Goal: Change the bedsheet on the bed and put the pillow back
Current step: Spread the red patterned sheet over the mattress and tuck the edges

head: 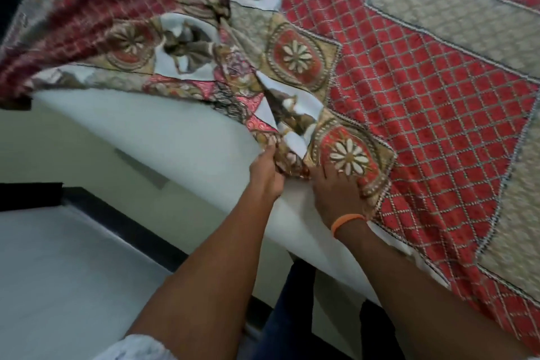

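Bare white mattress (181, 137) on the left; left hand (267, 174) pinches the bunched edge of the red patterned bedsheet (409, 102) at the mattress edge, right hand (336, 193) beside it, fingers spread flat, pressing the sheet down.

Under your two grips lies the bed (187, 137), its white mattress bare on the side left of them. Directly on it rests the red patterned bedsheet (423, 114), flat to the right of your grips and bunched in folds beyond and left of them.
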A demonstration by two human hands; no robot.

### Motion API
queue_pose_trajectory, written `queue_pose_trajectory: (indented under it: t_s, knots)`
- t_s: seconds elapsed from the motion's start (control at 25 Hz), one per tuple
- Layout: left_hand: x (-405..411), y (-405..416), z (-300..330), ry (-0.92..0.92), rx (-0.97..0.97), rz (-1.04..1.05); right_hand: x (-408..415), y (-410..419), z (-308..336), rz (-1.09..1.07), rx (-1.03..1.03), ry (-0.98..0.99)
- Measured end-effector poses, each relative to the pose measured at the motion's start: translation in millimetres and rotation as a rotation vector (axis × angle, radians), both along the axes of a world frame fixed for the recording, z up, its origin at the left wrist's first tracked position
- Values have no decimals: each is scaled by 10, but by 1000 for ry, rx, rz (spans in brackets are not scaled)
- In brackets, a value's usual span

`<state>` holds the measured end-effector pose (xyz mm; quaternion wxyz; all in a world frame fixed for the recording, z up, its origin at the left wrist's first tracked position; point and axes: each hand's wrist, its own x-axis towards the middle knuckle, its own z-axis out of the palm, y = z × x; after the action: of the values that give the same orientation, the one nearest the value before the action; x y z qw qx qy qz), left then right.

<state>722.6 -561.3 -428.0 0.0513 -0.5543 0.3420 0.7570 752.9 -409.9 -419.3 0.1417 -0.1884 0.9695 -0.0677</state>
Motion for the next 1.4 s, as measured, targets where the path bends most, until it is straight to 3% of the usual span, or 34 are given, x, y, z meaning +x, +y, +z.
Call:
queue_pose_trajectory:
  t_s: [0.16,0.32,0.44,0.6,0.76,0.88,1.0,1.08,1.2,1.32,1.4]
  knots:
    - [676,-123,-23,-26,126,-92,311,-247,-59,139,-140,-83]
    - [1703,62,362,-277,-213,-493,833,-37,27,157,19,-131]
    - [2185,110,376,-364,-296,-611,890,127,-3,-2,163,-50]
    - [1880,295,458,-224,-376,-538,1179,434,-16,-328,101,79]
    - [1251,562,360,-237,-195,-255,1171,878,-58,-379,142,93]
    - [966,621,312,-209,-358,-189,896,1028,-75,-383,-46,56]
    - [785,532,256,-60,-376,-168,705,1254,-1,-796,-495,-291]
    - [744,508,173,-40,-283,-76,644,1385,46,-877,-710,-506]
    - [911,663,177,-193,-424,-195,624,1387,163,-659,-614,-478]
    - [1336,766,211,-349,-630,-178,873,1391,34,-233,-80,-65]
    - [1506,692,194,-389,-639,-153,1174,1389,-84,-52,25,196]
